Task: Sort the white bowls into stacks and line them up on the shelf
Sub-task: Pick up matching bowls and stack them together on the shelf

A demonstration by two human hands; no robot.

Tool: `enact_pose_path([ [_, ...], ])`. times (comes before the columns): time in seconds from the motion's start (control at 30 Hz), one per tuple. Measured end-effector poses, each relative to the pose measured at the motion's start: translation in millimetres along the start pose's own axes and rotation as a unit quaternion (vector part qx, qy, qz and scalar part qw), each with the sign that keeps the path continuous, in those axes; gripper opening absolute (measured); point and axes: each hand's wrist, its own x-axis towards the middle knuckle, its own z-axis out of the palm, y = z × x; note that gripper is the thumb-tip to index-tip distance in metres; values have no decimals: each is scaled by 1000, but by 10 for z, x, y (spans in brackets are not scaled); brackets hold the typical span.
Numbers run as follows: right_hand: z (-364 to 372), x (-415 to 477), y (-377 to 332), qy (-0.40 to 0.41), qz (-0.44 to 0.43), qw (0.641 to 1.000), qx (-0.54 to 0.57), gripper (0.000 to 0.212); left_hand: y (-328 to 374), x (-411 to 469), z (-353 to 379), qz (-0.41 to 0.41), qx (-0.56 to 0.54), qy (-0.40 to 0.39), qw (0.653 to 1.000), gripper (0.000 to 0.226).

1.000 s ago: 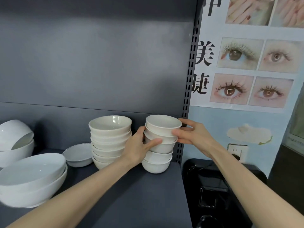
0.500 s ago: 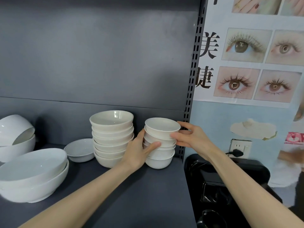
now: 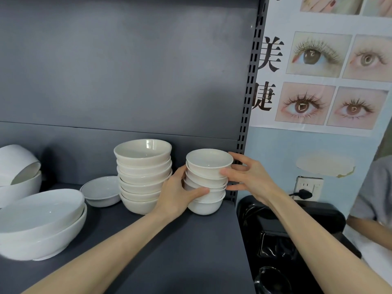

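Observation:
A stack of several small white bowls (image 3: 206, 205) stands on the dark grey shelf (image 3: 169, 247) near its right end. My left hand (image 3: 178, 193) wraps the stack's left side, thumb across a lower bowl. My right hand (image 3: 250, 177) presses fingertips against the upper bowls from the right. Just left stands a taller stack of medium white bowls (image 3: 143, 175). A single shallow white bowl (image 3: 101, 190) sits left of that. Two large white bowls (image 3: 40, 223) are nested at the front left, and more large bowls (image 3: 18, 175) lie tilted at the far left.
A slotted metal upright (image 3: 247, 115) bounds the shelf on the right, close behind the small stack. Beyond it are a poster wall, a wall socket (image 3: 308, 186) with a plug, a black appliance (image 3: 290, 228) below, and another person's arm (image 3: 369, 217) at the far right.
The small stack has moved slightly back and down toward the rear right of the shelf with both hands still on it. The camera has shifted; a person now shows at the right.

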Motion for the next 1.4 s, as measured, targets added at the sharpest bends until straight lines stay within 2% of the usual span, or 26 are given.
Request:
enact_pose_path([
  [0.37, -21, -26, 51, 6, 4, 1000, -11, 52, 86, 15, -20, -31, 16, -7, 999, 87],
  [0.47, -33, -22, 53, -4, 14, 999, -29, 62, 113, 6, -14, -18, 30, -19, 999, 70],
  [0.57, -33, -17, 39, -27, 27, 999, -38, 68, 100, 0, -4, -13, 23, -23, 999, 63],
  [0.7, 6, -31, 72, -19, 18, 999, -26, 58, 58, -14, 5, -22, -6, -21, 1000, 63],
  [0.83, 63, -30, 65, -1, -3, 1000, -22, 53, 27, -44, 10, -21, -17, -17, 999, 74],
  [0.97, 104, -1, -14, 2, -23, 998, -63, 52, 1, -68, 13, -25, -22, -12, 999, 60],
  [1.13, 105, -7, 28, 24, -27, 998, -54, 50, -15, -54, 26, -22, -30, -15, 999, 81],
  [1.4, 134, -55, 52, 44, -27, 998, -38, 46, -53, -56, 18, -16, -55, -28, 998, 79],
])
